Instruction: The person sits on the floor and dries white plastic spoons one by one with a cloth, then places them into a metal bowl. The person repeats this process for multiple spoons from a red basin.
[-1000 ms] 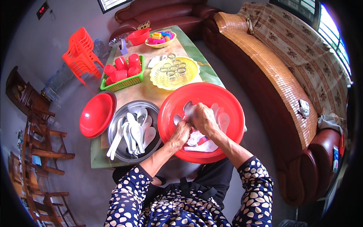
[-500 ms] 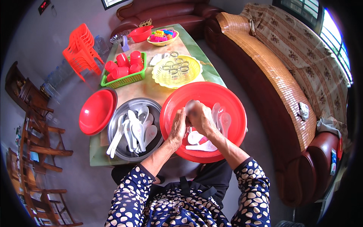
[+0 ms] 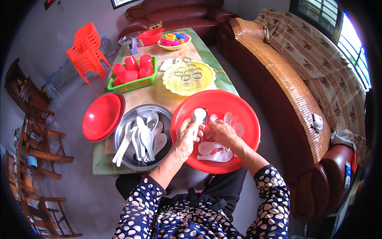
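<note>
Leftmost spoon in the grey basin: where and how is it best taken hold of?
The spoon is likely best pinched at its handle tip, coming from the person's near left: that narrow end juts out past the basin rim, while its far end lies crowded by other spoons.

Basin (image 3: 223, 98) is red | spoon (image 3: 199, 115) is white | basket (image 3: 139, 84) is green | cups (image 3: 130, 63) are red | tray (image 3: 171, 81) is yellow | sleeves (image 3: 139, 207) are dark blue with cream spots | cloth (image 3: 318, 59) has brown flowers
</note>
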Demonstrator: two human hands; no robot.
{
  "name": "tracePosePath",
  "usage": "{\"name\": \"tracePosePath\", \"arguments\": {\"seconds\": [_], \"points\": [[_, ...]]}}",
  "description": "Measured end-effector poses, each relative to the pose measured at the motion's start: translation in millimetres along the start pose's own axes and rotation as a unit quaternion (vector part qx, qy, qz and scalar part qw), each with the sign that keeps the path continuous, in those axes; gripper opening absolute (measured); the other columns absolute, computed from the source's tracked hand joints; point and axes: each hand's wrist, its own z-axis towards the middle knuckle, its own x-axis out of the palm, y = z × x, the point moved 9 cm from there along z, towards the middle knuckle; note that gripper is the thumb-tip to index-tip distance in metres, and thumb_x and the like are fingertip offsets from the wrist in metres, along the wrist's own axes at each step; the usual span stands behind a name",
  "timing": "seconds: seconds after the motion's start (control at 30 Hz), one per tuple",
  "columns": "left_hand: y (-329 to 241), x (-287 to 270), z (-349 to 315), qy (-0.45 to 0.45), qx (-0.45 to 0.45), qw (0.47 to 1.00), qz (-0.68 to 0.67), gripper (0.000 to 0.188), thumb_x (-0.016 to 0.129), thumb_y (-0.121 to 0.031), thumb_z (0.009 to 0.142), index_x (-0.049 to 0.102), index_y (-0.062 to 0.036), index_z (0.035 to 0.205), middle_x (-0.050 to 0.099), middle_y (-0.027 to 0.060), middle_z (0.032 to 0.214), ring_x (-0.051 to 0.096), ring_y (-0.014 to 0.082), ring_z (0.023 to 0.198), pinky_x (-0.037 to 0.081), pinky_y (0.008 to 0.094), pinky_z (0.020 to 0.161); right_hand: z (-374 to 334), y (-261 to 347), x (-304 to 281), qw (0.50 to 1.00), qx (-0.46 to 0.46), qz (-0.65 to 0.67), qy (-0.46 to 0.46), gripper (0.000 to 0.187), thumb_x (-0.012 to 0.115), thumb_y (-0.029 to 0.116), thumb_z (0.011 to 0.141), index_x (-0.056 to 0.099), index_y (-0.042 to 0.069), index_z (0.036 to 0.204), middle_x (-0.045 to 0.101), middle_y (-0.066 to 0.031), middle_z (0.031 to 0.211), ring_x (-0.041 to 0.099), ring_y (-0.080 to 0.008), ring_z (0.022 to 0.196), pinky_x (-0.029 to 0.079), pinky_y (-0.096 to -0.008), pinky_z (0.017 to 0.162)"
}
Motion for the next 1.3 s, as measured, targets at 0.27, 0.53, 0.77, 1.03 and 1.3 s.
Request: {"name": "tracePosePath", "arguments": {"seconds": [0.27, 0.53, 0.77, 1.03, 1.3], "points": [[18, 11, -8, 0.035, -0.115, 0.993, -0.016, 0.03, 0.06, -0.019, 0.085, 0.051, -0.0193, 0.113, 0.053, -0.0059, 0.081, 0.052, 0.0052, 0.062, 0.052, 0.0239, 0.057, -7, 66, -67, 0.957, -0.003, 0.228, -0.177, 0.038, 0.056, 0.0, 0.074, 0.052, 0.006, 0.111, 0.05, -0.0211, 0.096, 0.054, -0.0372, 0.088, 0.047, -0.0422, 0.076], [18, 16, -13, 0.066, -0.111, 0.99, -0.055, 0.023, 0.057, -0.019, 0.088, 0.054, -0.0199, 0.111, 0.053, -0.0067, 0.078, 0.043, 0.0035, 0.057, 0.04, 0.0198, 0.049, 25, 49, -58, 0.957, 0.001, 0.173, -0.232, 0.024, 0.049, 0.003, 0.083, 0.054, 0.004, 0.107, 0.048, -0.021, 0.092, 0.052, -0.0368, 0.084, 0.045, -0.0429, 0.073], [16, 17, -13, 0.059, -0.108, 0.989, -0.086, 0.025, 0.053, -0.021, 0.091, 0.052, -0.0203, 0.115, 0.052, -0.0069, 0.078, 0.043, 0.0038, 0.057, 0.043, 0.0217, 0.052, 20, 26, -51, 0.949, 0.122, 0.166, -0.239, 0.026, 0.047, 0.014, 0.089, 0.053, 0.0, 0.109, 0.051, -0.0248, 0.096, 0.055, -0.0384, 0.084, 0.045, -0.0445, 0.074], [13, 12, -9, 0.039, -0.108, 0.99, -0.085, 0.024, 0.055, -0.028, 0.09, 0.053, -0.0184, 0.112, 0.045, -0.008, 0.071, 0.04, 0.0034, 0.055, 0.044, 0.0193, 0.052, -16, 65, -57, 0.96, 0.039, 0.16, -0.228, 0.018, 0.05, 0.009, 0.085, 0.053, -0.002, 0.1, 0.051, -0.0244, 0.087, 0.052, -0.0393, 0.082, 0.042, -0.0457, 0.07], [15, 25, -14, 0.127, -0.106, 0.979, -0.121, 0.018, 0.049, -0.026, 0.093, 0.053, -0.0201, 0.109, 0.051, -0.0036, 0.075, 0.04, 0.0048, 0.056, 0.035, 0.019, 0.048, 40, 0, -40, 0.983, 0.034, 0.043, -0.176, 0.026, 0.044, 0.019, 0.089, 0.057, -0.001, 0.081, 0.054, -0.0206, 0.079, 0.05, -0.0374, 0.076, 0.043, -0.0464, 0.068]]}}
